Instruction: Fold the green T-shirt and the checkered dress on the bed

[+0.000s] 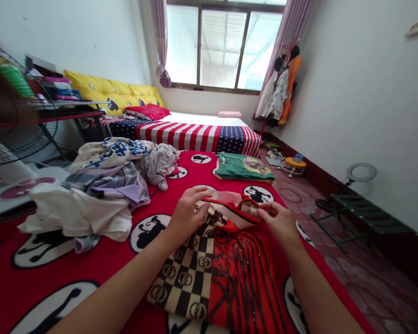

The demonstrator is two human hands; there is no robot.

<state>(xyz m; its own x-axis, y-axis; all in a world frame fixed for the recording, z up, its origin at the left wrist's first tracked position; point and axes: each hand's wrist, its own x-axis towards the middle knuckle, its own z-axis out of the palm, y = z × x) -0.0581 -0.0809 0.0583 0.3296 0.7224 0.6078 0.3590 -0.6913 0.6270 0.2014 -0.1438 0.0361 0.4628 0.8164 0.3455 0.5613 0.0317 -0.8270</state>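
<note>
Left hand [186, 215] and right hand [280, 222] both narrow, pinching upper edge of checked-and-red garment [209, 264]; red trim runs between them. Garment lies on red bed cover [132, 269], mid-bed, under hands. Crumpled clothes pile [90, 199] on bed, left of garment. Folded green shirt [244, 167] on bed, just beyond garment. Stars-and-stripes blanket [195, 137] beyond bed cover. Fan [14, 106] left of bed. Green folding rack [362, 213] on tiled floor [299, 195], right of bed.
</note>
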